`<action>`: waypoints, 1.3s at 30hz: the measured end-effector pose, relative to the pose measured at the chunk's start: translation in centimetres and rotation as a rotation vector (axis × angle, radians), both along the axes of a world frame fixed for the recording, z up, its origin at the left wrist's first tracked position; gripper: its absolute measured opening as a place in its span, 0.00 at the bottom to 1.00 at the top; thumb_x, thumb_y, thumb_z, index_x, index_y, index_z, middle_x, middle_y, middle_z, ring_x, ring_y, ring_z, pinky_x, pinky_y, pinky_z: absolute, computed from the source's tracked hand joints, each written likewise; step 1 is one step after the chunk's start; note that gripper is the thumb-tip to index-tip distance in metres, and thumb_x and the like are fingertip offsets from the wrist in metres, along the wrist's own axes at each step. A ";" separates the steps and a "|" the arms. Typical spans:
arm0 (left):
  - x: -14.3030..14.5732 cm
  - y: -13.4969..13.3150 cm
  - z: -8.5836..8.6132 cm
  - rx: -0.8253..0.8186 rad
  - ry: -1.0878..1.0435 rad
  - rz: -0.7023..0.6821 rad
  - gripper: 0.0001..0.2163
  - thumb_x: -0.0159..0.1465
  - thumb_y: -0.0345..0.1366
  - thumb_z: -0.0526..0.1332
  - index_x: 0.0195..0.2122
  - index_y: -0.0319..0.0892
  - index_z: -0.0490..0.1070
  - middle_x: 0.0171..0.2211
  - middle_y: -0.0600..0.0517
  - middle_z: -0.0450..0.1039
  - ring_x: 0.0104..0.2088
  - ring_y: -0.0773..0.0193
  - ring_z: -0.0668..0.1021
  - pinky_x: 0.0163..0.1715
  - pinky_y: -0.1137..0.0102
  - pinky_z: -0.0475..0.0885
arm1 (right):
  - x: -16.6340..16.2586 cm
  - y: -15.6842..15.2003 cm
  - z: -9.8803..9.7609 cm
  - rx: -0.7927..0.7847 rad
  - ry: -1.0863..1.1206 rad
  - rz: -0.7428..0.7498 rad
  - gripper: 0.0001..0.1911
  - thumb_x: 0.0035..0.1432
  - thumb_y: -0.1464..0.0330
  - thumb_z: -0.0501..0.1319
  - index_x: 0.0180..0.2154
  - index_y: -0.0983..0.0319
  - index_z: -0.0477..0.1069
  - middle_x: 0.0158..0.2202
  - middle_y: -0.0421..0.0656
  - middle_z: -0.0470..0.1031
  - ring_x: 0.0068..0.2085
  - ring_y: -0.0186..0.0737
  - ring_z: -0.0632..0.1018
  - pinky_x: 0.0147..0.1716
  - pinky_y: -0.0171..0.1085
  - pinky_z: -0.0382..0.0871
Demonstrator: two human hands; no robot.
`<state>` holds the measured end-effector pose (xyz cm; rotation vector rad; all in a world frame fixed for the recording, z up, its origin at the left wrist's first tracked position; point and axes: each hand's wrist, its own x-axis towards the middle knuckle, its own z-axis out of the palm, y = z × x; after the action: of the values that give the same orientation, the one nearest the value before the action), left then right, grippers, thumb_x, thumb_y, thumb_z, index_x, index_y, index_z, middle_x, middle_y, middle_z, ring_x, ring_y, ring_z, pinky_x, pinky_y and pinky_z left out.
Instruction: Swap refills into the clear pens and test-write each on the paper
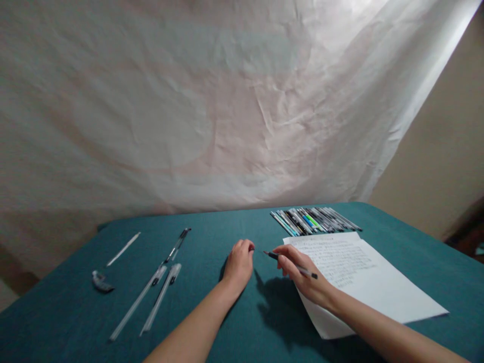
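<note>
My right hand [302,272] grips a pen [273,255] with a dark grip and a pale barrel, its tip pointing left toward my other hand. Closed and resting on the cloth, my left hand [240,262] has a small dark thing [252,248] at its fingertips, too small to name surely. A short gap separates that thing from the pen's tip. Under and beside my right forearm lie white sheets of paper [393,287], the top one covered with handwriting in its upper part.
A row of several pens [313,222] lies at the far right of the green cloth [212,227]. To the left are clear pen-like tubes [132,307], a dark-tipped pen [177,244], a thin white stick [123,249] and a small curved grey object [101,282]. A pale sheet [227,101] hangs behind.
</note>
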<state>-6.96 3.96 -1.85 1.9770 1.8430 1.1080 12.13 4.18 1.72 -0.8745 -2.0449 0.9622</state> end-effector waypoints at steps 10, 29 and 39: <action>0.2 1.7 -1.0 -0.049 -0.776 0.021 0.15 0.59 0.35 0.54 0.47 0.42 0.69 0.39 0.48 0.71 0.35 0.65 0.73 0.39 0.69 0.67 | 0.2 -0.6 -2.7 0.372 -0.098 0.065 0.11 0.57 0.69 0.52 0.43 0.58 0.63 0.33 0.43 0.68 0.30 0.36 0.70 0.31 0.35 0.64; 1.5 1.1 -0.5 -0.170 -1.451 -0.015 0.10 0.53 0.34 0.64 0.35 0.38 0.67 0.27 0.54 0.68 0.26 0.74 0.70 0.27 0.78 0.63 | 0.1 -0.7 -2.5 0.468 -0.156 0.122 0.16 0.57 0.74 0.50 0.47 0.58 0.61 0.36 0.45 0.68 0.32 0.36 0.72 0.32 0.34 0.66; 2.7 0.2 -0.4 -0.218 -1.411 -0.079 0.12 0.52 0.36 0.64 0.35 0.38 0.66 0.29 0.53 0.69 0.29 0.72 0.71 0.30 0.76 0.64 | 0.2 -0.6 -2.5 0.471 -0.175 0.109 0.16 0.58 0.74 0.49 0.48 0.59 0.61 0.37 0.44 0.68 0.32 0.34 0.72 0.31 0.33 0.65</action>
<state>-4.22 4.17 -2.24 0.6478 0.9761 1.5330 12.30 3.60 -0.74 -0.6128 -2.3520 0.4326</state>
